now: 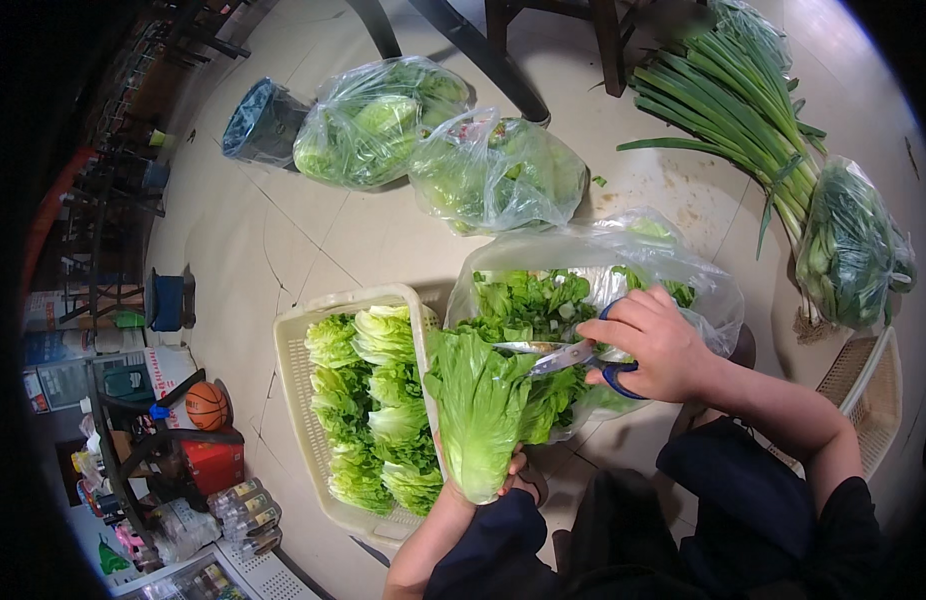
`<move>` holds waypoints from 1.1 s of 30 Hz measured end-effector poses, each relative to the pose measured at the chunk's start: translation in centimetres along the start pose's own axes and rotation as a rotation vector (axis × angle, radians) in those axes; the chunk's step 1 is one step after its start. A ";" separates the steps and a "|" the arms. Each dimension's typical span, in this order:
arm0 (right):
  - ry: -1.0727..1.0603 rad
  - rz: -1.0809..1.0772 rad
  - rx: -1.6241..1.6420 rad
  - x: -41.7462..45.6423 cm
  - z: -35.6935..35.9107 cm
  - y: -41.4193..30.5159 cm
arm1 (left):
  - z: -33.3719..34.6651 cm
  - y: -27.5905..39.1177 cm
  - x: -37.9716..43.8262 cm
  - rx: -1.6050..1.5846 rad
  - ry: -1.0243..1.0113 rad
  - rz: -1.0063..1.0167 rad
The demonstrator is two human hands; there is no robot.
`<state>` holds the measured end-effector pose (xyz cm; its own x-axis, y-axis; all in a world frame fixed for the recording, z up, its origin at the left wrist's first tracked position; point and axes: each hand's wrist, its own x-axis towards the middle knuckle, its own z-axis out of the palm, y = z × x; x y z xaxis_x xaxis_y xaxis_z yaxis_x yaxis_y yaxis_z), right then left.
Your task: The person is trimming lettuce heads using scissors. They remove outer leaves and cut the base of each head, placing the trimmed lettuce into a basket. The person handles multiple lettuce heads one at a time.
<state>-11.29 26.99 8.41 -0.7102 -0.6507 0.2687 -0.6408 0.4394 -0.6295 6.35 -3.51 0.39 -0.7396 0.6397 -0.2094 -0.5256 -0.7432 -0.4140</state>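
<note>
My left hand grips a head of romaine lettuce from below, near its pale base, with the leafy end pointing away from me. In my right hand is a pair of scissors with blue handles. Its blades are spread beside the leaf tips of the held head. Just beyond, a clear plastic bag lies open with loose green leaf pieces in it. Left of the held head stands a cream plastic basket, where lettuce heads are packed in two rows.
Two tied plastic bags of lettuce and a lined bucket stand farther off. Leeks and bagged green vegetables lie at right, near another basket. Stool legs rise behind. A basketball sits at left.
</note>
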 end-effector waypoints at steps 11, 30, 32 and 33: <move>-0.026 0.021 0.038 -0.7 0.3 -0.3 | 0.4 -0.2 0.3 0.095 0.124 0.111; -0.233 0.642 0.745 -2.9 2.5 -0.7 | -1.2 0.4 0.7 -0.138 -0.156 -0.185; -0.251 0.636 0.703 -2.7 1.8 -1.0 | -1.2 0.5 1.2 -0.122 -0.152 -0.180; -0.260 0.631 0.682 -2.6 1.6 -1.2 | -1.2 0.5 1.1 -0.114 -0.152 -0.176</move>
<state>-8.18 27.20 7.30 -0.7264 -0.5709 -0.3827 0.2026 0.3542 -0.9130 5.77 -2.90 -1.10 -0.7003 0.7138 0.0070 -0.6075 -0.5909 -0.5308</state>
